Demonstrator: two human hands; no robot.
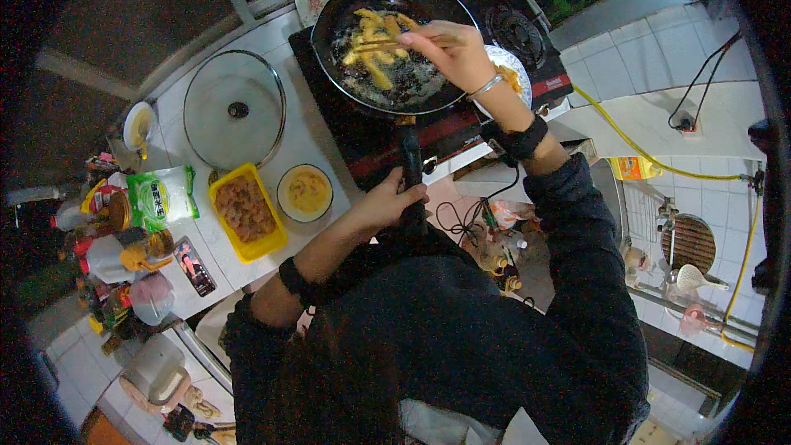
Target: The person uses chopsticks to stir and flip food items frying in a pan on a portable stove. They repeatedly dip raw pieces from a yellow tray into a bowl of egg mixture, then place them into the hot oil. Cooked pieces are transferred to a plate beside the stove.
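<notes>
A dark frying pan (pixel 408 89) stands on a gas stove (pixel 383 151), with battered strips (pixel 377 43) frying in bubbling oil. My left hand (pixel 395 198) grips the pan's black handle (pixel 413 154). My right hand (pixel 451 52) is over the pan's right side and holds chopsticks (pixel 377 46), their tips among the strips. Partly hidden behind my right wrist, a patterned plate (pixel 524 77) bears fried pieces. To the left, a yellow plastic tray (pixel 276 241) holds raw meat pieces (pixel 244 207), beside a glass bowl (pixel 304 193) of yellow batter with pieces in it.
A glass lid (pixel 216 105) lies on the tiled counter left of the stove. Further left are a green-and-white bag (pixel 162 201), a phone (pixel 194 266), a small bowl (pixel 139 127) and crowded bottles and jars. A yellow gas hose (pixel 642 151) runs from the stove to the right.
</notes>
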